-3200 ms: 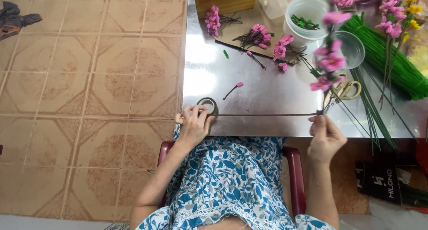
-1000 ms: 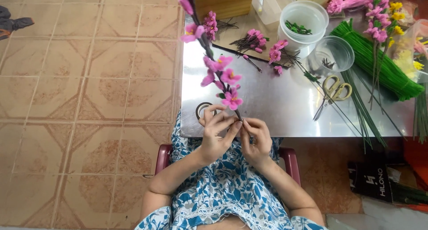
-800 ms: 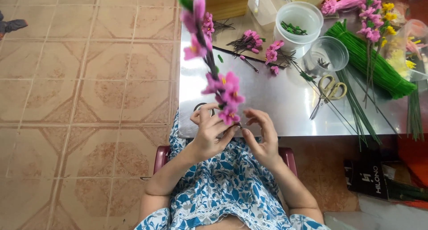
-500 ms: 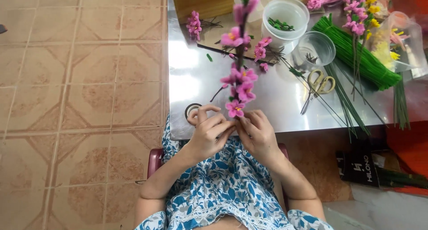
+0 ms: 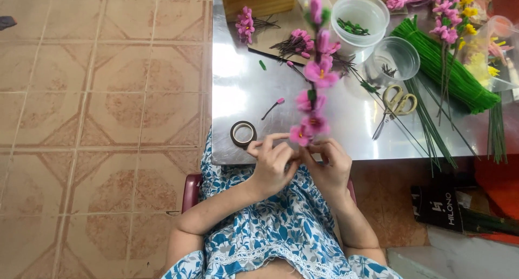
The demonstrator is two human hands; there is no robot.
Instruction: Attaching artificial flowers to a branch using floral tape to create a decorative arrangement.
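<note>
Both hands, L [image 5: 273, 163] & R [image 5: 327, 163], pinch the pink blossom stem [image 5: 315, 84] base near tape roll [image 5: 243, 133]; keep grip tight, stem upright.

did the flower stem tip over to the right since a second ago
Yes. The flower stem leaned left toward the tiled floor; now it stands over the metal table, nearer the white tub.

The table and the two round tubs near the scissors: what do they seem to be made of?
The table looks like bare metal, likely stainless steel: grey, smooth, with bright glare. The tubs look like thin plastic, one milky white, one clear enough to see the table through it.
</note>
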